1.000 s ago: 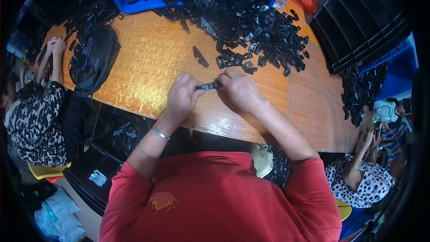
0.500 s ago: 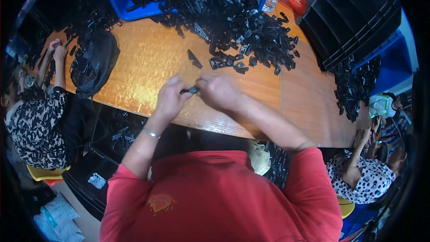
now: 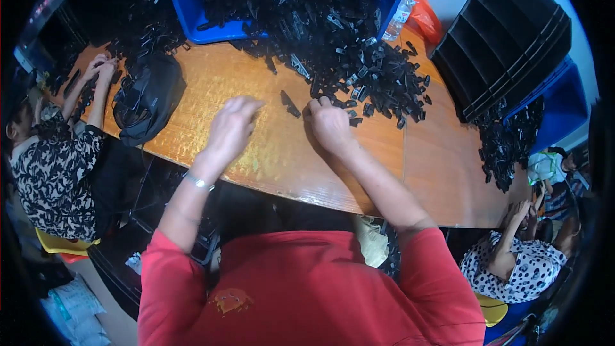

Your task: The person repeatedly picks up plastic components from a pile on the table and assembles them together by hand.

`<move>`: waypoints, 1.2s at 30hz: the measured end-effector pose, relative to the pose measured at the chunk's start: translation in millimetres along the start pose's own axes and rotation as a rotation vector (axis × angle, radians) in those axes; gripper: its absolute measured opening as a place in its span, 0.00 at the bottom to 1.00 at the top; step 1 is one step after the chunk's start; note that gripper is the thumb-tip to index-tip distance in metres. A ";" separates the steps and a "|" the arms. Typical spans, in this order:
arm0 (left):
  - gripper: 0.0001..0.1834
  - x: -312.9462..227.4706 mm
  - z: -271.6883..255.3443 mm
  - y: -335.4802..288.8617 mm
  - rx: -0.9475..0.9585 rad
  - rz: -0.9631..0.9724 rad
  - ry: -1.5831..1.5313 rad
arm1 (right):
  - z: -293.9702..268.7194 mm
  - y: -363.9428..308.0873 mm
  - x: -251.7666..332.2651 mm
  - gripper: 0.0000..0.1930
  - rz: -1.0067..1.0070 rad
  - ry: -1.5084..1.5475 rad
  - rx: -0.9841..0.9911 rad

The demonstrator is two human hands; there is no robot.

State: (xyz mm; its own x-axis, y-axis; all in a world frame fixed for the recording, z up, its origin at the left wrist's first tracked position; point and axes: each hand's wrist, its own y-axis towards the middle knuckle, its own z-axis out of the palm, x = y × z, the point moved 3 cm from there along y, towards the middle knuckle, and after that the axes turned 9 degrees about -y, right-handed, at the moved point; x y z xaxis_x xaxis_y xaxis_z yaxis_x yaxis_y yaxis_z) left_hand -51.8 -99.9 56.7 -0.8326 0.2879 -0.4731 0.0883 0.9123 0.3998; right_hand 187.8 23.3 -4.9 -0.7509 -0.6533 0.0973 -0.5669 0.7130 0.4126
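Note:
My left hand (image 3: 233, 125) hovers above the wooden table (image 3: 269, 160), its fingers stretched toward the right and no piece visible in it. My right hand (image 3: 330, 124) is at the near edge of a heap of small black plastic parts (image 3: 378, 77). Its fingers are curled downward, and whatever lies under them is hidden. Between the two hands, a single long black plastic piece (image 3: 290, 104) lies apart from the heap. Some parts in the heap have shiny, clear-looking faces.
A blue bin (image 3: 186, 9) on its side spills black parts onto the table. A black bag (image 3: 150, 99) lies at left, near a co-worker's hands (image 3: 99, 67). Stacked black trays (image 3: 503, 38), a water bottle (image 3: 399, 16) and a red plastic bag (image 3: 424, 16) stand at back right.
My hands have parted. The small dark piece they held together is out of sight. My left hand has drawn back leftward, and my right hand has moved right to the heap's edge.

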 end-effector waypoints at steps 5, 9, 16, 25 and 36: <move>0.25 3.3 56.6 48.5 -0.012 0.204 0.093 | -17.0 -7.1 10.4 0.07 -0.129 0.051 -0.015; 0.20 3.8 65.5 53.4 0.201 0.139 0.015 | -30.0 -22.4 3.3 0.09 -0.106 0.086 0.065; 0.14 -25.2 67.6 1.3 0.193 0.013 -0.230 | -29.1 -25.1 1.9 0.09 -0.197 0.068 0.190; 0.13 -36.6 53.0 -10.4 -0.102 0.018 -0.316 | -19.1 -32.5 7.7 0.09 -0.027 0.660 0.108; 0.06 -34.4 73.8 -49.3 0.094 -0.433 -1.045 | -57.4 -76.9 52.0 0.13 0.141 0.969 0.228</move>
State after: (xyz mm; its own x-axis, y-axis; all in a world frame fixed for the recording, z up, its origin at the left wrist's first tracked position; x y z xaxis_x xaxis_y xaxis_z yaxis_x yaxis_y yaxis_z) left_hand 12.8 -133.3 -4.7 0.0572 0.0048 -0.9984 -0.0185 0.9998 0.0038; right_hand 211.8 -80.1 20.4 -0.2740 -0.4127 0.8687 -0.6215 0.7653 0.1675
